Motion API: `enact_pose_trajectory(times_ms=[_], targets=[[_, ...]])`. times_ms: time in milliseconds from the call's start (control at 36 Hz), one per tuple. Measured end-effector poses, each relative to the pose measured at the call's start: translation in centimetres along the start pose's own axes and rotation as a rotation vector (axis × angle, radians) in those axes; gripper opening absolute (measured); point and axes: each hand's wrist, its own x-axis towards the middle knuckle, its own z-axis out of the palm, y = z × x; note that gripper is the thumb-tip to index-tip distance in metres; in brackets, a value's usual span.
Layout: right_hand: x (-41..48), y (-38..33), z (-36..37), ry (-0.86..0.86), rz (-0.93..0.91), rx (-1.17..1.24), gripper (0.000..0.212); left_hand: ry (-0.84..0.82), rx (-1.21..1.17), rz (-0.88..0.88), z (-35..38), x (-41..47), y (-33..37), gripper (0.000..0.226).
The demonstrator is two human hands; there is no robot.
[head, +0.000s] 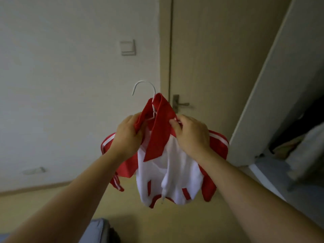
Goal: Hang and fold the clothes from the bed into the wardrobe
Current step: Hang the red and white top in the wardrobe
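A red and white jacket [168, 174] hangs in the air in front of me on a white wire hanger [145, 86], whose hook sticks up above the red collar. My left hand [128, 137] grips the collar and shoulder on the left side. My right hand [191, 135] pinches the collar edge on the right side. The hanger's lower part is hidden inside the fabric. The open wardrobe [301, 130] stands at the right, with dark clothes inside it.
A closed beige door [219, 58] with a metal handle [180, 103] is straight ahead. A white wall with a light switch [128, 47] is to the left. A grey edge, perhaps the bed [96, 230], shows at the bottom.
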Motion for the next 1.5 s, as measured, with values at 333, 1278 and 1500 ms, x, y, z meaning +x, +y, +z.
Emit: enact_pose_trajectory(times_ms=[333, 1278, 1500], targets=[[1.6, 15.7, -4.4, 0.119, 0.455, -0.271, 0.041, -0.063, -0.046, 0.252, 17.4, 10.6, 9.0, 0.043], [-2.6, 50.7, -21.1, 0.684, 1.687, -0.625, 0.045, -1.363, -0.712, 1.058, 60.3, 23.7, 48.4, 0.021], [-2.0, 59.7, -28.0, 0.765, 1.723, -0.79, 0.042, -1.445, -0.69, 1.141, 67.5, 25.7, 59.2, 0.022]])
